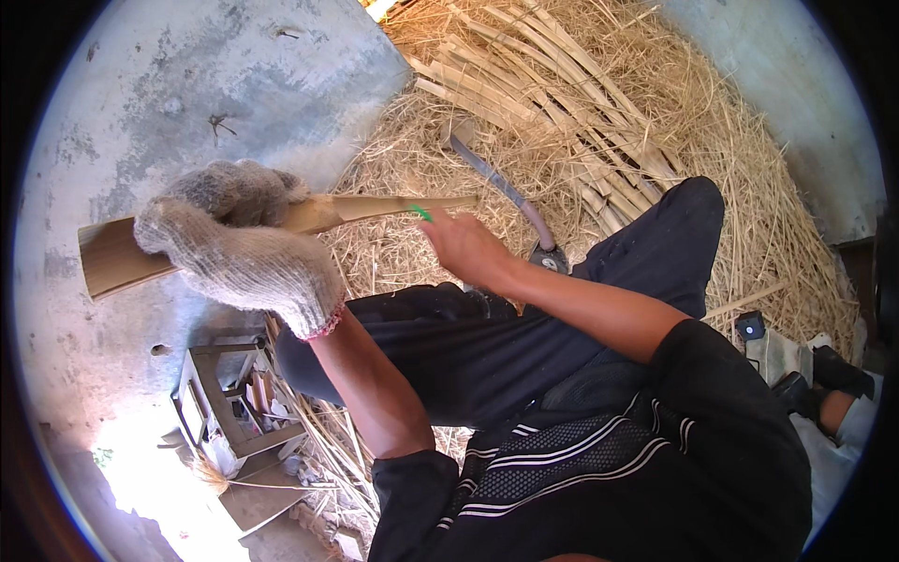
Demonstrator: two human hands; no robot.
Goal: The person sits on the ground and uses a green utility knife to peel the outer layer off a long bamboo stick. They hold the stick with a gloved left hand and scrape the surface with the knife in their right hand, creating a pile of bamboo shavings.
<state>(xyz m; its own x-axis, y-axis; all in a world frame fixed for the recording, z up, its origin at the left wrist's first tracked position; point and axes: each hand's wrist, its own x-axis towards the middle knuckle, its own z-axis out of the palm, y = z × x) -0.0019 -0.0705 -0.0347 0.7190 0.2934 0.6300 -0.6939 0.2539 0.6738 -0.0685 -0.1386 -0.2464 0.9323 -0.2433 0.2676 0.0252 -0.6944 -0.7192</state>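
My left hand point(239, 239), in a grey knitted work glove, is closed round a split piece of bamboo point(122, 255). The bamboo is wide at its left end and tapers into a thin strip point(403, 203) to the right. My bare right hand point(468, 248) is closed just below that thin end. A small green object point(421, 214) sticks out from its fingers; the rest of it is hidden. Past the right hand, a curved blade point(487, 169) with a brown handle point(536, 223) lies on the shavings.
Bamboo shavings point(777, 197) cover the ground ahead and to the right. A bundle of split bamboo strips point(562, 84) lies on them. Pale walls point(281, 84) rise at the left and right. A small wooden frame point(234, 412) stands at lower left. Another person's arm point(836, 410) shows at far right.
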